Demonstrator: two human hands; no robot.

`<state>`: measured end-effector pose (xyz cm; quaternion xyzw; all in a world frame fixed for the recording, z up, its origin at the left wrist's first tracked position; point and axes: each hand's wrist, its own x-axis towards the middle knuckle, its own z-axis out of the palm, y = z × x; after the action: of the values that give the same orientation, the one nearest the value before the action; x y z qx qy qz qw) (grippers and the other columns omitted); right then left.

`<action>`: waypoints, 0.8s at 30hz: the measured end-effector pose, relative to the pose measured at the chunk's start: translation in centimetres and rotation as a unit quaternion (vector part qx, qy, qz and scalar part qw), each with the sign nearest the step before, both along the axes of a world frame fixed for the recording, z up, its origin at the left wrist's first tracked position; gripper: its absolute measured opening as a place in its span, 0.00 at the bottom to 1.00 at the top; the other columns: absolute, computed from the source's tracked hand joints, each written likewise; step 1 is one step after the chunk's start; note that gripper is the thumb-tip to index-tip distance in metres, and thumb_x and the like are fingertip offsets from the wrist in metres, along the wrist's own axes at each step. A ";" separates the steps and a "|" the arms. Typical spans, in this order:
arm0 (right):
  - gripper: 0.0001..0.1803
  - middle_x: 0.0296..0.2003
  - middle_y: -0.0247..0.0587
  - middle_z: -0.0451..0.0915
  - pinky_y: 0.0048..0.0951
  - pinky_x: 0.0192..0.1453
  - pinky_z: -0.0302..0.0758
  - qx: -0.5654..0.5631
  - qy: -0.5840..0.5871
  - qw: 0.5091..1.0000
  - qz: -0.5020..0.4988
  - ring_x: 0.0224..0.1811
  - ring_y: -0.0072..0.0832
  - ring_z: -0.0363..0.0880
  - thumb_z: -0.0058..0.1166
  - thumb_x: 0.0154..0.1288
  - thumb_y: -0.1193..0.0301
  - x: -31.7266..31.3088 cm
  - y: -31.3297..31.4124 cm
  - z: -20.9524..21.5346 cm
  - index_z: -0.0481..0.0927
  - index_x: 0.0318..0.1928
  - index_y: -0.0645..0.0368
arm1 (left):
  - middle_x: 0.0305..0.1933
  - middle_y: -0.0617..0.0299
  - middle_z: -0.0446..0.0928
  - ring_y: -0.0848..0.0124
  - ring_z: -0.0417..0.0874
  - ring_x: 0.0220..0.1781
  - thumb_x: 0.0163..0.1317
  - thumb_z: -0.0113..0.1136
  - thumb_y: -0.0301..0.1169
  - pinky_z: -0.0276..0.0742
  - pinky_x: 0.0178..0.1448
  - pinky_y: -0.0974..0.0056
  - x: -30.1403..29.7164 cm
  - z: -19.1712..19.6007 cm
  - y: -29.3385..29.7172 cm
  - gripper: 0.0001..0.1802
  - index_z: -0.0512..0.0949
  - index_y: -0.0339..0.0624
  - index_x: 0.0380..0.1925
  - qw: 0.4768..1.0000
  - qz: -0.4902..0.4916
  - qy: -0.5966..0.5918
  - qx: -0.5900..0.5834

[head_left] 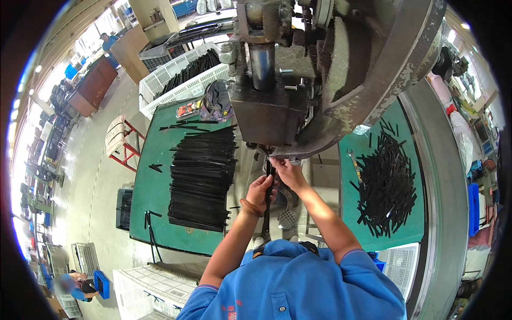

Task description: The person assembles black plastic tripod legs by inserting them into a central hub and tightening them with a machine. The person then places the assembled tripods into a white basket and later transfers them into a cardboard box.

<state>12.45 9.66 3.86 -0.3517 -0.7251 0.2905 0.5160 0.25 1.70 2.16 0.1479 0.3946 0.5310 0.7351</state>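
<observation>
A long, narrow black strip (267,220) runs upright through the middle, its top end at the underside of the press head (266,121). My left hand (260,192) is closed around the strip a little below the press, a brown bangle on its wrist. Close under the press head, my right hand (288,174) pinches at the strip's upper end. Its fingertips partly hide that end, and the exact contact with the tooling cannot be made out.
Many long black strips (200,184) lie stacked on the left green table (146,197). A heap of short black pieces (386,184) and a wrench (354,164) lie on the right green table (373,244). A white crate (146,92) of strips stands behind; a red-legged stool (128,146) is left.
</observation>
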 end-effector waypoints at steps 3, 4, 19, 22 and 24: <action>0.18 0.30 0.37 0.80 0.30 0.36 0.73 -0.175 -0.007 0.984 0.010 0.30 0.25 0.76 0.53 0.67 0.59 -0.8 0.5 -0.5 0.77 0.40 0.65 | 0.34 0.65 0.78 0.80 0.74 0.26 0.67 0.56 0.37 0.70 0.24 0.75 -0.4 -0.8 -0.2 0.08 0.74 0.46 0.39 1.000 0.011 0.013 0.012; 0.20 0.33 0.37 0.80 0.30 0.38 0.73 -0.190 -0.025 0.982 0.003 0.32 0.26 0.76 0.54 0.66 0.58 -0.9 0.4 -0.2 0.77 0.43 0.65 | 0.34 0.65 0.78 0.79 0.75 0.26 0.67 0.56 0.37 0.71 0.24 0.75 -0.5 -0.9 -0.3 0.08 0.74 0.45 0.39 1.000 0.010 0.011 0.010; 0.11 0.25 0.31 0.77 0.21 0.23 0.69 -0.297 0.113 0.947 -0.040 0.21 0.16 0.70 0.54 0.67 0.68 -0.7 -3.6 -2.8 0.76 0.41 0.66 | 0.32 0.62 0.80 0.72 0.82 0.31 0.68 0.54 0.36 0.78 0.33 0.67 -0.1 -1.8 -1.8 0.11 0.76 0.38 0.36 1.000 0.000 0.022 0.021; 0.08 0.20 0.25 0.70 0.18 0.21 0.65 -0.352 0.130 0.926 -0.037 0.18 0.13 0.66 0.53 0.68 0.69 -1.0 -3.5 -0.4 0.76 0.34 0.60 | 0.31 0.62 0.80 0.72 0.82 0.30 0.68 0.53 0.35 0.79 0.33 0.66 -2.0 -4.1 -4.1 0.10 0.75 0.38 0.38 0.981 -0.010 0.187 0.046; 0.08 0.19 0.24 0.68 0.19 0.21 0.64 -0.330 0.116 0.937 -0.006 0.18 0.12 0.64 0.53 0.69 0.69 -0.3 -2.9 -0.3 0.77 0.37 0.61 | 0.29 0.62 0.79 0.74 0.80 0.26 0.68 0.53 0.34 0.78 0.30 0.69 -2.1 -1.8 -5.3 0.10 0.73 0.37 0.39 0.985 -0.025 0.166 0.042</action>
<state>12.15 6.79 3.59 -0.4707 -0.5217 0.5485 0.4533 -1.88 -3.59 0.38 0.2744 0.4848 0.4963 0.6659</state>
